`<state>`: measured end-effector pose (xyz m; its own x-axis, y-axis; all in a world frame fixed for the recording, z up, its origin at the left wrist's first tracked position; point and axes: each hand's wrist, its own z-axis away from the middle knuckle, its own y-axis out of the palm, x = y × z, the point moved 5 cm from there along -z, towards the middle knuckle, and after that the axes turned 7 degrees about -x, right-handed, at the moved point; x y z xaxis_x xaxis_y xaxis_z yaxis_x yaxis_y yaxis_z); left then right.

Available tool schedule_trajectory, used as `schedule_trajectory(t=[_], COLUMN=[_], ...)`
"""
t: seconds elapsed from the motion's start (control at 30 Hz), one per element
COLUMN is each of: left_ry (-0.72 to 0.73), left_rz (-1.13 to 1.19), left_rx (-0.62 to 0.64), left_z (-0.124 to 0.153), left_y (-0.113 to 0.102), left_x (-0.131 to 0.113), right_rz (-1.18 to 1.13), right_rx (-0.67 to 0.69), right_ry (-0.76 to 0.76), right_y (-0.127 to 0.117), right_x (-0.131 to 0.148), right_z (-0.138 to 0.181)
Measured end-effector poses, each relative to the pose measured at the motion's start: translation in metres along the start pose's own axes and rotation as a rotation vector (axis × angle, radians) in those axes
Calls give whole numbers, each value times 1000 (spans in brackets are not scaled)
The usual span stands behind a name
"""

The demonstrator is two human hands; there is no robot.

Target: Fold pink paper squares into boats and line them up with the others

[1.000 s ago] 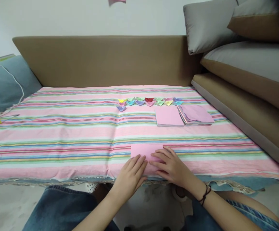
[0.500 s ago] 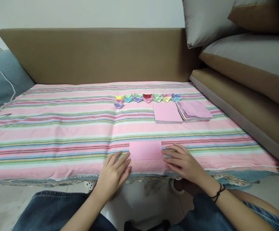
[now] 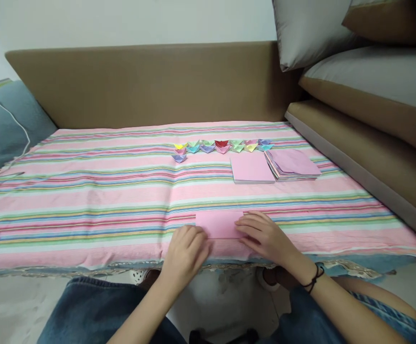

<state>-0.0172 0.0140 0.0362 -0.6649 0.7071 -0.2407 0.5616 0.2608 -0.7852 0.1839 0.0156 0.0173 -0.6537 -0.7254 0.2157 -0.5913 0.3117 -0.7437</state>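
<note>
A folded pink paper lies flat near the front edge of the striped cloth. My left hand rests at its lower left corner with the fingers curled down onto the paper's edge. My right hand lies over its right end, fingers pressed flat on it. Further back sit a pink paper stack and a second, fanned stack.
A row of small folded paper boats in several colours stands behind the stacks. Brown and grey cushions are piled at the right; a brown backrest runs along the back. A white cable lies at the left.
Both hands have moved back in onto the ends of the pink paper after sliding apart along it. My left fingers have curled.
</note>
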Motion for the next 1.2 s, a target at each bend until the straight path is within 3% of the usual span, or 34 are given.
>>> schedule_trajectory(t=[0.2, 0.43, 0.6, 0.67, 0.73, 0.8, 0.93, 1.2], left_ry=[187, 175, 189, 62, -167, -420, -827, -1027], left_rz=[-85, -101, -63, 14, 155, 387, 951, 1236], left_rx=[11, -9, -1, -47, -137, -247, -248, -125], left_z=[-3, -2, -2, -7, -13, -16, -17, -8], left_y=[22, 27, 24, 16, 4, -7, -2, 22], left_x=[-27, -19, -16, -7, 7, 20, 27, 20], right_rz=[79, 17, -66, -132, -237, -407, -830, -1109], right_rx=[0, 25, -9, -66, -137, -189, -203, -158], right_ry=[-100, -90, -50, 59, 262, 463, 643, 883], right_y=[2, 13, 7, -4, -14, -19, -14, -4], right_x=[15, 41, 37, 27, 12, 0, -1, 5], right_z=[-8, -12, -10, -12, -12, -12, -18, -24])
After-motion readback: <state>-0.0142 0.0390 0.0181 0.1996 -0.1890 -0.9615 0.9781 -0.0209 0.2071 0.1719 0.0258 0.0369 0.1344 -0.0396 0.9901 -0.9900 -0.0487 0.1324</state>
